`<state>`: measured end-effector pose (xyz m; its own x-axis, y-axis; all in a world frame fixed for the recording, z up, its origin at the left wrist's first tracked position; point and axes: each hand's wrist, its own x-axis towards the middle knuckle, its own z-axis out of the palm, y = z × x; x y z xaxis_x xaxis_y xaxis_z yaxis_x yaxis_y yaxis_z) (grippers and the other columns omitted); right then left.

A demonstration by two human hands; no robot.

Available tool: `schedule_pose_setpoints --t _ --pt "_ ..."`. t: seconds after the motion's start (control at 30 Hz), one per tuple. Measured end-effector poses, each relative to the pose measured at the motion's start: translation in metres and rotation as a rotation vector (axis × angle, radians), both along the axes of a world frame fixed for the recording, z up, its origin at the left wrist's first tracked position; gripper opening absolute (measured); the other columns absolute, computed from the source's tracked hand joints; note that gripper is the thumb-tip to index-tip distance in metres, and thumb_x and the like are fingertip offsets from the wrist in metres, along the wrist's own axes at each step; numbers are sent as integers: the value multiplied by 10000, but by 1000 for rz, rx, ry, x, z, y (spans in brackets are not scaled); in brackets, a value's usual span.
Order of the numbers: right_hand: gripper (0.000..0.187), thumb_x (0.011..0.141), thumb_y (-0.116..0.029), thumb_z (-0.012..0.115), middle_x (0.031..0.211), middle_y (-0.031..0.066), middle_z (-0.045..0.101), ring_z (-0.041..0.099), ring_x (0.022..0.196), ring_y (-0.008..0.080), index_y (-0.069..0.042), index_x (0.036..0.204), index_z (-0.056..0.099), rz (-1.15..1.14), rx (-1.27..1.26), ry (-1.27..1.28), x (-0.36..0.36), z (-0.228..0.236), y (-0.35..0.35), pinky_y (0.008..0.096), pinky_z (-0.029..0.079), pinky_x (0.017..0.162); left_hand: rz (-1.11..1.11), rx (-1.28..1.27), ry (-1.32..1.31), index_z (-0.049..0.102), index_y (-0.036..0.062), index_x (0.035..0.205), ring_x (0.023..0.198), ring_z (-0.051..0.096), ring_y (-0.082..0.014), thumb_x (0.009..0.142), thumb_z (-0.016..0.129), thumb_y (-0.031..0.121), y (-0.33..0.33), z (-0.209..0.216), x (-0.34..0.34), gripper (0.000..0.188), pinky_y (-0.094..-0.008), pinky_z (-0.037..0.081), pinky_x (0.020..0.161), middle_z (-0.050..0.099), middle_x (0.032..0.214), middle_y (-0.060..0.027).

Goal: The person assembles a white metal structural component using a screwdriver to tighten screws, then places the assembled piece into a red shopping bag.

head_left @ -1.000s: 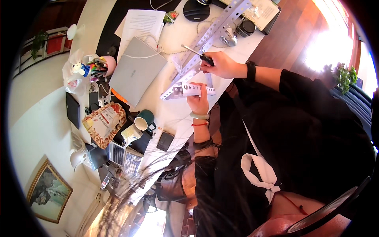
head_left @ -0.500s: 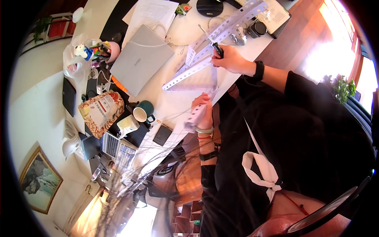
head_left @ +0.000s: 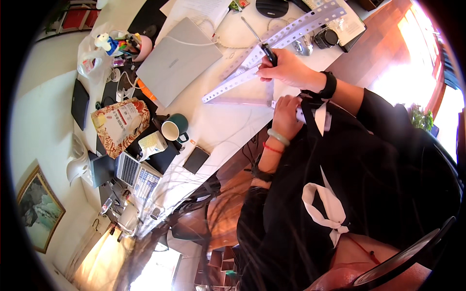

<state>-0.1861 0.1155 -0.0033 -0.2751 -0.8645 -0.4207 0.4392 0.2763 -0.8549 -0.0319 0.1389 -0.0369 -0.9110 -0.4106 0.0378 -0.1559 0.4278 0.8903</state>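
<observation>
"Frame (head_left: 231,84) of pale perforated metal: position?"

"On the white table (head_left: 221,123), close to the edge by the person. It serves as landmark."

"Right hand (head_left: 291,70)?"

"Just above the frame in view. Fingers closed around the black handle of a screwdriver (head_left: 268,52); no gap seen in the grip. Shaft points away from the person, toward the frame's far side. Cannot tell whether the tool touches the frame."

"Left hand (head_left: 287,116)?"

"At the frame's near corner, on the person's side. Fingers curled shut on a short pale bar (head_left: 300,115). Black cloth covers part of it, so I cannot tell whether bar and frame are joined."

"Items left of the frame?"

"Closed silver laptop (head_left: 177,60), near. Green mug (head_left: 175,127), farther left and lower in view, with a dark flat case (head_left: 196,160) below it. Patterned bag (head_left: 121,123) well apart, past the mug."

"Right of the frame?"

"Black cylindrical object (head_left: 326,39) near its far end, then an open notebook (head_left: 345,23)."

"Beyond?"

"Round black base (head_left: 272,7), near the frame's far end."
</observation>
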Motion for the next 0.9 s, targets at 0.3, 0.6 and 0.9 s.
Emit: schedule_pose_setpoints --t 0.3,0.6,0.9 --pt "197 889 -200 637 918 92 675 620 769 112 -24 859 552 296 140 -26 -29 25 -1 243 514 688 71 474 18 579 17 1075 725 596 -124 725 697 67 -33 -29 -21 373 -264 487 681 654 834 -60" --pt "296 944 -290 553 1018 91 683 609 914 101 -18 1060 549 322 100 151 -71 19 12 241 480 830 140 537 12 595 31 888 634 519 -64 779 725 103 -42 -27 -25 184 -252 447 582 588 720 13" --pt "225 961 -276 525 900 47 671 611 765 85 -53 982 535 43 254 339 -94 1 91 214 479 664 536 847 182 550 25 957 912 614 -191 833 622 -12 -49 -39 32 148 -313 464 876 635 889 -97"
